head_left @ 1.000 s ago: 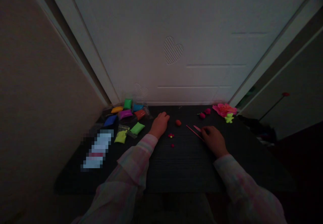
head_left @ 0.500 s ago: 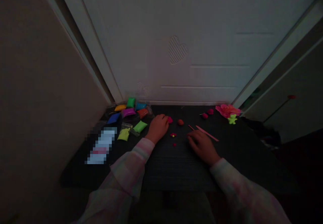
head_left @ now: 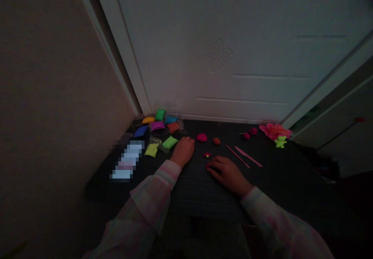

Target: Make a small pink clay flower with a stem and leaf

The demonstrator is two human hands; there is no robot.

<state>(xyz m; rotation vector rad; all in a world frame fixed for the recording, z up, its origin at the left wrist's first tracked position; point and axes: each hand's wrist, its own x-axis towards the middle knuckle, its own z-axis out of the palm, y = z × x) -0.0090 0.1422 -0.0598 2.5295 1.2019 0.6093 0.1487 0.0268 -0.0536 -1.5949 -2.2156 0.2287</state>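
No words or numbers are reading clearly here! By the table's (head_left: pixel 189 193) left edge, a bright panel (head_left: pixel 128 160) is showing pixelated, beyond reading; past the far edge, the white door (head_left: pixel 180 29) is displaying striped heart emblems (head_left: pixel 219 56).

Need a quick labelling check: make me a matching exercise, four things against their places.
1. Left hand
2. Right hand
3. Yellow-green bear
4. Orange-brown lump

A. Beside the ruffled pink flower
B. Next to the light-green packet
C. Just right of the bright pink lump
D. At a small pink ball

Pairs: 1-B, 2-D, 3-A, 4-C
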